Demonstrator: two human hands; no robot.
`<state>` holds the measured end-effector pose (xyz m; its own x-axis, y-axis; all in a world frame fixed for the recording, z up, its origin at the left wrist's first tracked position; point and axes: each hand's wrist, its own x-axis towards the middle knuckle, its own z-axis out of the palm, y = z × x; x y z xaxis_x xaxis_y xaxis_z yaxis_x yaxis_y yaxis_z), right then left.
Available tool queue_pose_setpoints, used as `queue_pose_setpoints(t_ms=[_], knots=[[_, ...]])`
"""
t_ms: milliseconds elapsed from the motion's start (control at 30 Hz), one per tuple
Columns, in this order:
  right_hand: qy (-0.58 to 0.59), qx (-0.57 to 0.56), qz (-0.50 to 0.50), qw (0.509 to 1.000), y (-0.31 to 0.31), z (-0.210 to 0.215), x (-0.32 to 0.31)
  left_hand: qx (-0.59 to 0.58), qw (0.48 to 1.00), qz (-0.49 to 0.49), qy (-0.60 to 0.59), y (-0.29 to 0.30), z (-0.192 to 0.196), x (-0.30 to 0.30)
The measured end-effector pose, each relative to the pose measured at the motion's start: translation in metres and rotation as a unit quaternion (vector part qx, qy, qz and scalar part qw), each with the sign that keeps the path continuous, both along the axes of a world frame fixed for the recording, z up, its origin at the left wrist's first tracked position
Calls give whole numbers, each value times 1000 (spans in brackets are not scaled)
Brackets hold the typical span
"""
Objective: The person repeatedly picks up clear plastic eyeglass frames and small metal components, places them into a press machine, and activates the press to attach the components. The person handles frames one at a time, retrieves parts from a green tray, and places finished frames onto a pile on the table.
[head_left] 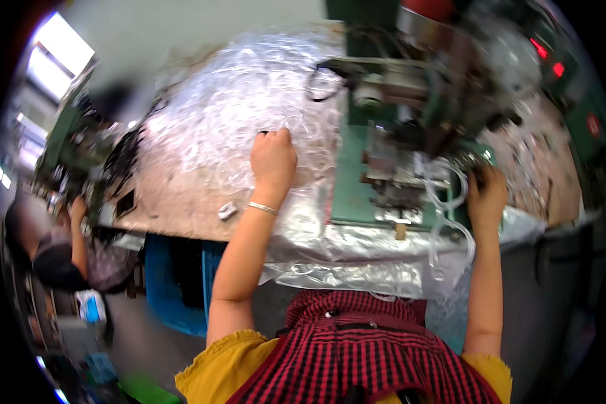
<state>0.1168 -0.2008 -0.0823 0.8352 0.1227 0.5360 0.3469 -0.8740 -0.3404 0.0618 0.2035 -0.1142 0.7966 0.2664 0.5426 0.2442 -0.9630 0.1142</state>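
A wide heap of clear loop-shaped plastic pieces (229, 101) covers the table left of a green machine (350, 182). At the heap's near side my left hand (274, 156) is closed, its fingertips among the pieces; a thin clear loop curves beside them, but what the fingers grip is hidden. My right hand (488, 192) is at the right side of the machine's metal fixture (397, 178), its fingers curled round something I cannot make out. Just left of it, linked clear plastic loops (444, 232) hang from the fixture over the table's front edge.
Shiny clear plastic sheeting (357, 252) drapes the front edge. A small white object (227, 211) and a dark phone-like slab (125, 203) lie on the table. A blue crate (175, 289) stands below. At far left another person (60, 252) works at a machine. More small pieces (539, 158) lie rightward.
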Motion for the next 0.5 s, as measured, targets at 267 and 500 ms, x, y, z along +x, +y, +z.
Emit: queue_pose_setpoints(t_ms=[267, 500], knots=[[83, 355, -23, 931, -13, -1, -29, -182, 981, -49, -46, -17, 43, -42], [186, 430, 222, 855, 20, 71, -33, -653, 696, -213, -208, -56, 72, -40]])
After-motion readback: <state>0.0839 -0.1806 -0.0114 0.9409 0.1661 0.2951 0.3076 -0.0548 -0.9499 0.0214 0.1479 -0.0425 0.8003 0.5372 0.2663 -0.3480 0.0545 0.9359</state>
